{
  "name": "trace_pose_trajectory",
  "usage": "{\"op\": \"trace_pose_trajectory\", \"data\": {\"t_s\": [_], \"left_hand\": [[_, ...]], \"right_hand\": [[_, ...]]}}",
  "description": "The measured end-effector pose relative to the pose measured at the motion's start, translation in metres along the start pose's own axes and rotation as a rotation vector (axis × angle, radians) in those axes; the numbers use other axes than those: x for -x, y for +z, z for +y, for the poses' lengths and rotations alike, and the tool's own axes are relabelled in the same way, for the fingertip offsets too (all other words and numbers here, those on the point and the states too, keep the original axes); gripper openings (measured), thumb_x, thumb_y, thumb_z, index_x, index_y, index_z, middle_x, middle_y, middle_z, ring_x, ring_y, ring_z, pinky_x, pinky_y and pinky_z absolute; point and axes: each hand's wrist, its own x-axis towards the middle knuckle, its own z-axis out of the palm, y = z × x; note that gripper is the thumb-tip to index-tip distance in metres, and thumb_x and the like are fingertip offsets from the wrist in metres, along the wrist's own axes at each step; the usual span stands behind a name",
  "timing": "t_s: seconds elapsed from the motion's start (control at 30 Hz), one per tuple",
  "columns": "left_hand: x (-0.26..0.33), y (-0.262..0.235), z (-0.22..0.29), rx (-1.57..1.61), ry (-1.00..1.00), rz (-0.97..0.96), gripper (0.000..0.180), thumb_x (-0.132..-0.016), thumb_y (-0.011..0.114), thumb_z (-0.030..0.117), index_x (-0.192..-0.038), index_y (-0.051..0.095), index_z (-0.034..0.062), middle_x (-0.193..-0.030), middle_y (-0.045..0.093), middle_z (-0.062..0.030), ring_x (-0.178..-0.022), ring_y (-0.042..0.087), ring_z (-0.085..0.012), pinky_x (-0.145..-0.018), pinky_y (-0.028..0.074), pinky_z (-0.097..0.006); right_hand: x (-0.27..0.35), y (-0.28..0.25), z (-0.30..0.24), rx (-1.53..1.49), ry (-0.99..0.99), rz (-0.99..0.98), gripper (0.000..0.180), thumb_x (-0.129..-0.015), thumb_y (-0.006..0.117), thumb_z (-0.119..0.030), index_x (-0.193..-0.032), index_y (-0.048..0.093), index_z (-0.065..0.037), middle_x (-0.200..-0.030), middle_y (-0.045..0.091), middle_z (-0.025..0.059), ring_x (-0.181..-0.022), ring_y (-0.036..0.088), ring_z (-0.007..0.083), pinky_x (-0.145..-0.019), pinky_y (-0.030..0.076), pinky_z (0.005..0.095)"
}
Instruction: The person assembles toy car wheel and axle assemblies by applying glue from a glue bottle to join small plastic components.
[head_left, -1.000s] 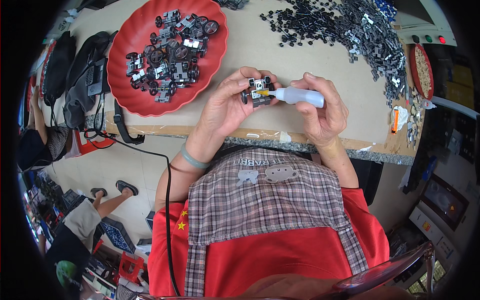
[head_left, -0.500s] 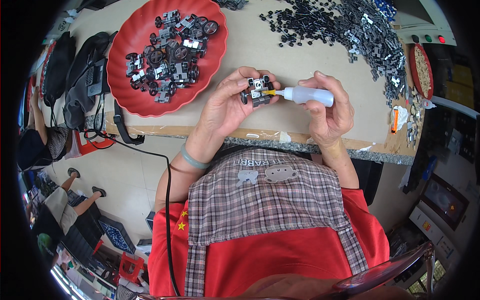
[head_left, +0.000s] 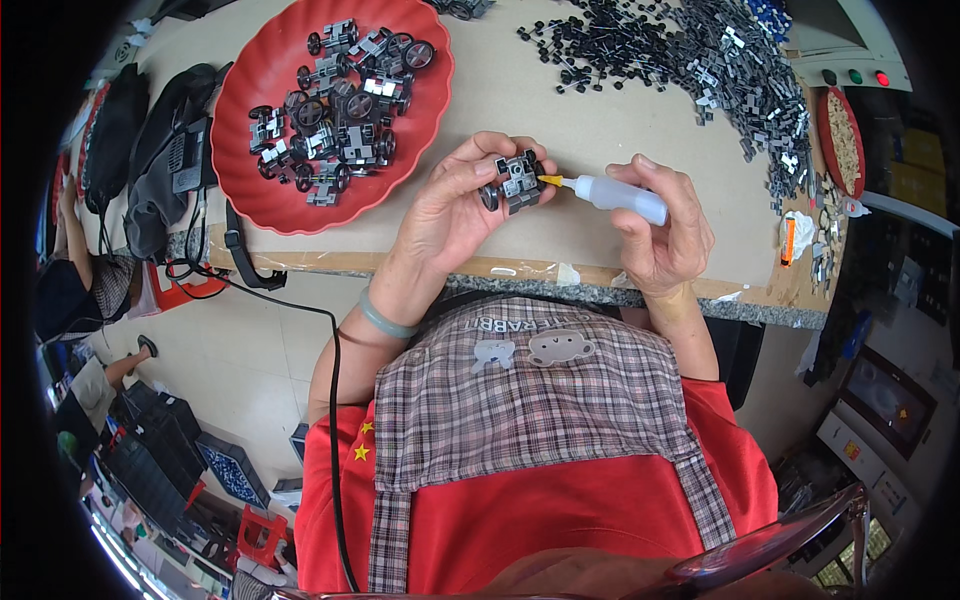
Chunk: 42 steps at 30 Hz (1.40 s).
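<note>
Between the fingertips of my left hand (head_left: 455, 200) is a small wheeled toy chassis (head_left: 519, 181), grey with black wheels, held above the table's near side. My right hand (head_left: 668, 222) is wrapped round a translucent squeeze bottle (head_left: 622, 198) with liquid in it. The bottle lies almost level, and its yellow needle tip (head_left: 550, 180) points left at the chassis's right side. Whether the tip touches the chassis, I cannot tell. To the left, a red scalloped tray (head_left: 250, 185) carries many similar wheeled chassis.
Black wheel axles (head_left: 610, 45) and a heap of grey plastic parts (head_left: 745, 85) spread over the table's far right. A red dish of tan bits (head_left: 842, 140) and an orange tube (head_left: 789, 242) are at the right edge. A black cable (head_left: 337, 400) hangs past my left arm.
The bottle's tip has drawn back slightly to the right, from over the chassis to its side. The chassis has turned a little in my left hand.
</note>
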Motion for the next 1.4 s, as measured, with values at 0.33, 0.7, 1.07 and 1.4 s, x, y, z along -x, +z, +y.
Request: {"op": "trace_pose_trajectory", "data": {"t_s": [0.33, 0.7, 1.07, 1.4], "left_hand": [[0.000, -0.003, -0.001, 0.031, 0.022, -0.048, 0.019, -0.090, 0.053, 0.013, -0.104, 0.056, 0.0011, -0.115, 0.053, -0.0177, -0.112, 0.054, -0.0322, -0.097, 0.047, -0.047], [-0.002, 0.002, 0.001, 0.013, -0.030, 0.008, 0.022, -0.084, 0.059, 0.014, -0.102, 0.053, 0.0020, -0.117, 0.051, -0.0188, -0.114, 0.051, -0.0337, -0.100, 0.045, -0.047], [0.002, -0.011, 0.000, 0.044, -0.028, 0.011, 0.024, -0.084, 0.061, 0.016, -0.103, 0.054, 0.0032, -0.115, 0.051, -0.0171, -0.114, 0.052, -0.0315, -0.099, 0.046, -0.047], [0.002, -0.007, -0.001, 0.009, -0.033, -0.002, 0.023, -0.084, 0.062, 0.016, -0.103, 0.055, 0.0044, -0.114, 0.051, -0.0167, -0.114, 0.053, -0.0308, -0.099, 0.047, -0.047]], "right_hand": [[-0.002, 0.001, -0.001, 0.075, -0.084, -0.021, 0.045, -0.079, 0.073, -0.024, -0.113, 0.059, 0.002, -0.088, 0.068, 0.0138, -0.073, 0.068, 0.0215, -0.056, 0.055, 0.0280], [0.002, -0.001, 0.004, -0.478, 0.399, 0.188, 0.037, -0.081, 0.073, -0.010, -0.112, 0.057, 0.001, -0.093, 0.063, 0.0121, -0.078, 0.066, 0.0182, -0.063, 0.054, 0.0271], [0.015, -0.022, 0.049, -0.493, 0.828, 0.019, 0.032, -0.076, 0.068, 0.001, -0.102, 0.052, -0.007, -0.096, 0.059, 0.0037, -0.085, 0.060, 0.0128, -0.075, 0.049, 0.0274], [0.026, -0.112, 0.135, 0.641, 0.581, 0.198, 0.023, -0.071, 0.064, 0.003, -0.094, 0.065, 0.000, -0.099, 0.063, 0.0152, -0.084, 0.063, 0.0344, -0.076, 0.050, 0.0371]]}}
